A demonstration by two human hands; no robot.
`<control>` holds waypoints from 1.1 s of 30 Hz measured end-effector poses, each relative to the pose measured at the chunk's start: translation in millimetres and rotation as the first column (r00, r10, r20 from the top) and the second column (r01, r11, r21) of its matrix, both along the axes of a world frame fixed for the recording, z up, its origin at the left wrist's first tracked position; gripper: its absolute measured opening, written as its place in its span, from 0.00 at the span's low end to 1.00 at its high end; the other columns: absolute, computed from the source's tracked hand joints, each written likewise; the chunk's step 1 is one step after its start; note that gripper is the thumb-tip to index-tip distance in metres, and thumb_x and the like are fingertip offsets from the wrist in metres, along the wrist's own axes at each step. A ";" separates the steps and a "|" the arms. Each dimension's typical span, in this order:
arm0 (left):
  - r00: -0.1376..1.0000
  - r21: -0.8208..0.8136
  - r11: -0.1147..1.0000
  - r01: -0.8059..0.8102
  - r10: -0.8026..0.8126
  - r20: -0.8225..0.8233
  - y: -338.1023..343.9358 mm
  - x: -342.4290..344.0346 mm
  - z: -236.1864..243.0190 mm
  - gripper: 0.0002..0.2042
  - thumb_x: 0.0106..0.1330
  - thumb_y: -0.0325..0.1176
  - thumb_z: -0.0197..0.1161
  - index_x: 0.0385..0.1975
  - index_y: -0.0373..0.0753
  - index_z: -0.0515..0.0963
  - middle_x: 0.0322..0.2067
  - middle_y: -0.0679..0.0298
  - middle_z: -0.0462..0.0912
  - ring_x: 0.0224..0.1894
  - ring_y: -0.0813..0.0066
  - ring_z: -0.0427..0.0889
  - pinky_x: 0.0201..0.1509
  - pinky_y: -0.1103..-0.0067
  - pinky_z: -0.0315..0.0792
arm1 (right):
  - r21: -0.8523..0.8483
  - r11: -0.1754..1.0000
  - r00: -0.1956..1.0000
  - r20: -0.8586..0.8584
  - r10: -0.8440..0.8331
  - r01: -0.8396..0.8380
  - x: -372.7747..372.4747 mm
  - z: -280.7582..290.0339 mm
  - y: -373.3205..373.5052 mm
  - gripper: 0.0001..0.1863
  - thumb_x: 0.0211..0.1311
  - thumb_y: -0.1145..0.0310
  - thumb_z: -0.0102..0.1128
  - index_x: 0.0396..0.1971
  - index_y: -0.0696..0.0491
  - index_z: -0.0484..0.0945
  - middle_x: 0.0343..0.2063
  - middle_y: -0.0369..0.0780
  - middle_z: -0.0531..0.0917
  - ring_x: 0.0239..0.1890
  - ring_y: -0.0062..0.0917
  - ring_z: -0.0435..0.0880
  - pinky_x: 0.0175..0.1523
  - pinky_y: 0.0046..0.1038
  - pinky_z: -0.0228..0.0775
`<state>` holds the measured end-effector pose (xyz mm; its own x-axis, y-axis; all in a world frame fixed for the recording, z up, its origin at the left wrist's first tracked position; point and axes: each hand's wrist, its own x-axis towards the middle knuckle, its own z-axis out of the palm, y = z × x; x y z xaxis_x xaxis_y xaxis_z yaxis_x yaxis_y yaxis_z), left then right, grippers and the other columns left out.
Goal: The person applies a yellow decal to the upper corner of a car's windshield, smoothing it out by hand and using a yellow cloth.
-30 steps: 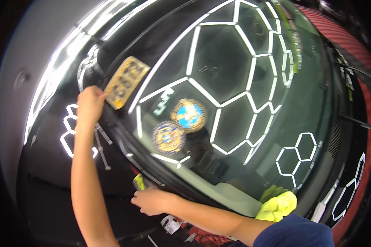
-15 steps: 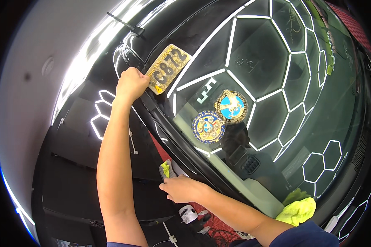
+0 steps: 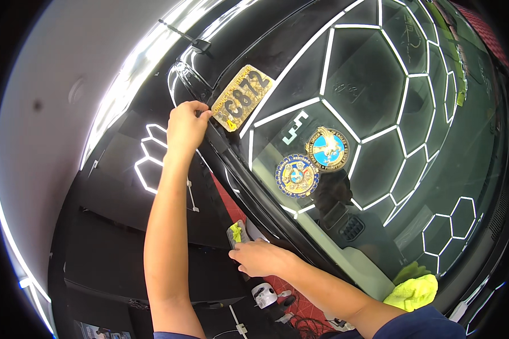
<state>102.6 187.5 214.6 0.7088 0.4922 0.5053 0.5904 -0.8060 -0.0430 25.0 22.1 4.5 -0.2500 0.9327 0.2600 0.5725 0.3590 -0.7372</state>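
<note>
My left hand (image 3: 185, 129) is closed in a pinch at the lower left corner of a yellow rectangular sticker (image 3: 244, 96) with large dark characters. The sticker lies on the upper left part of a car's glass (image 3: 373, 101), by the black frame. Lower down, my right hand (image 3: 263, 258) has curled fingers. A small grey flat piece with a yellow-green patch (image 3: 237, 232) juts up from them; how the fingers grip it is partly hidden. Two round emblems, one blue and gold (image 3: 326, 149), one with a toothed blue rim (image 3: 297, 176), sit on the glass right of the sticker.
A bright yellow-green cloth (image 3: 413, 292) rests at the glass's lower edge, beside my right sleeve. A short antenna (image 3: 199, 45) rises from the black body. On the red floor mat (image 3: 300, 296) lie a white-and-black object (image 3: 263, 295) and dark cables. White hexagonal lights reflect in the glass.
The whole view has shifted slightly, so things appear farther right. My left hand has loosened from a tight fist into a fingertip pinch at the sticker's corner. The right hand keeps nearly the same pose.
</note>
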 end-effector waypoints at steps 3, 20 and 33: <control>0.996 0.063 0.995 -0.079 0.077 0.038 -9.4 -0.2 -6.6 0.08 0.58 0.34 0.66 0.34 0.39 0.85 0.34 0.52 0.85 0.41 0.54 0.84 0.47 0.66 0.76 | 0.009 1.000 1.000 -0.011 0.007 -0.007 -2.6 1.0 0.0 0.16 0.62 0.65 0.60 0.46 0.56 0.73 0.42 0.45 0.77 0.47 0.42 0.81 0.49 0.46 0.71; 0.964 0.362 0.930 -0.063 0.151 -0.221 -1.3 27.4 -2.4 0.05 0.49 0.31 0.63 0.23 0.38 0.81 0.29 0.52 0.84 0.36 0.52 0.84 0.41 0.64 0.77 | 0.035 0.999 0.999 -0.032 0.008 -0.007 -3.0 -6.3 2.5 0.15 0.62 0.65 0.60 0.44 0.58 0.72 0.40 0.46 0.77 0.42 0.44 0.82 0.46 0.46 0.72; 0.989 -0.015 1.000 -0.025 0.022 -0.145 8.4 16.8 6.5 0.07 0.48 0.34 0.64 0.22 0.37 0.79 0.20 0.56 0.79 0.29 0.60 0.82 0.37 0.70 0.74 | 0.024 1.000 1.000 -0.021 0.020 -0.020 0.9 1.6 -1.0 0.16 0.62 0.65 0.60 0.44 0.58 0.73 0.41 0.45 0.77 0.44 0.43 0.82 0.47 0.46 0.71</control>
